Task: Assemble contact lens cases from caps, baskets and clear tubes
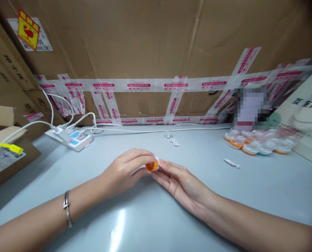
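Both hands meet over the middle of the pale grey table [150,217]. My left hand [124,169] pinches a small round orange piece with a clear cap [152,165] between thumb and fingers. My right hand [179,182] lies palm up beside it, its fingertips touching and supporting the same piece. A metal bracelet [67,208] circles my left wrist.
Several similar orange and teal round pieces in clear wrap [258,141] lie at the back right beside a white box [306,115]. A small white part [231,163] and another [174,141] lie loose. A white power strip [71,137] with cables sits back left. Taped cardboard walls [145,52] surround the table.
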`<state>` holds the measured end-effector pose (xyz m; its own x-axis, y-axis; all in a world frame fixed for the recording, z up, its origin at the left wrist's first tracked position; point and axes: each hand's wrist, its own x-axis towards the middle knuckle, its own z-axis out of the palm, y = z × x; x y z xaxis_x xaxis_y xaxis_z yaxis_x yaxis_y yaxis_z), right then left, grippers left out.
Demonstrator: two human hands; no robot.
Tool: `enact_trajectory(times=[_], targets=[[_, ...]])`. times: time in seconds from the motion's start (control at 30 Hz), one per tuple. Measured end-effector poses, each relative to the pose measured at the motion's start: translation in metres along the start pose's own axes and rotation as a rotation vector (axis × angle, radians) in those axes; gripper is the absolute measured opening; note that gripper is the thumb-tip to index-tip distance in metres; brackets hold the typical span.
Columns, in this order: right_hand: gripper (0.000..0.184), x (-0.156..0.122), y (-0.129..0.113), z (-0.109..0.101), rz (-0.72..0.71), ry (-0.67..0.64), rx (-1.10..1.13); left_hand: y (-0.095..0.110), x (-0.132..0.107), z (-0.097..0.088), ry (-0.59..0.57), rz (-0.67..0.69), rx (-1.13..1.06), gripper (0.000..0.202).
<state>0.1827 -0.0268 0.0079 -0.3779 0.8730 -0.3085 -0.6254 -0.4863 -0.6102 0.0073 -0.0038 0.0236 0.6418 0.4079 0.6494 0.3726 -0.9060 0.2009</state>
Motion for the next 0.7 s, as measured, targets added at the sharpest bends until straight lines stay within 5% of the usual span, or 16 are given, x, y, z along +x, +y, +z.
enact_trajectory(times=[0.37,0.7], targets=[[0.01,-0.0031,0.0,0.0016,0.0,-0.004,-0.032,0.0051,-0.004,0.0003,0.012,0.124,0.178,0.02],[0.015,-0.0023,-0.0007,0.0042,-0.057,0.044,-0.017,0.0037,-0.0016,0.0027,0.062,-0.155,-0.126,0.023]])
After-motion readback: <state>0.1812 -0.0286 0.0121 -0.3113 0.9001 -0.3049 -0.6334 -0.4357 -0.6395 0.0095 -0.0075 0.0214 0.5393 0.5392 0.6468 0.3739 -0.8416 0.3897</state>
